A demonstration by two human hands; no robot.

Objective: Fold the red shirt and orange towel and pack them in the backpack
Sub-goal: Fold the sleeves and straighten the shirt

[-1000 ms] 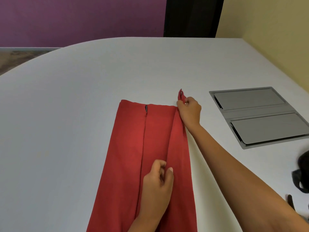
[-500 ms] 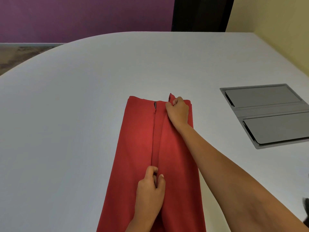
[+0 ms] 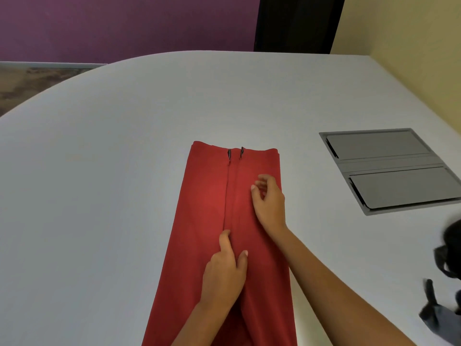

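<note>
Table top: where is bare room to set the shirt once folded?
Left of the red shirt, the table is bare, as is the far side. To the right it is crowded: grey hatch, then dark backpack.

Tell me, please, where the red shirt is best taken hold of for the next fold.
Probably at its far end: a grip on each far corner of the red shirt, coming from the sides. It lies as a long narrow strip, side flaps meeting along the middle, so lifting that short edge should bring it toward you. The left hand rests on the seam.
</note>
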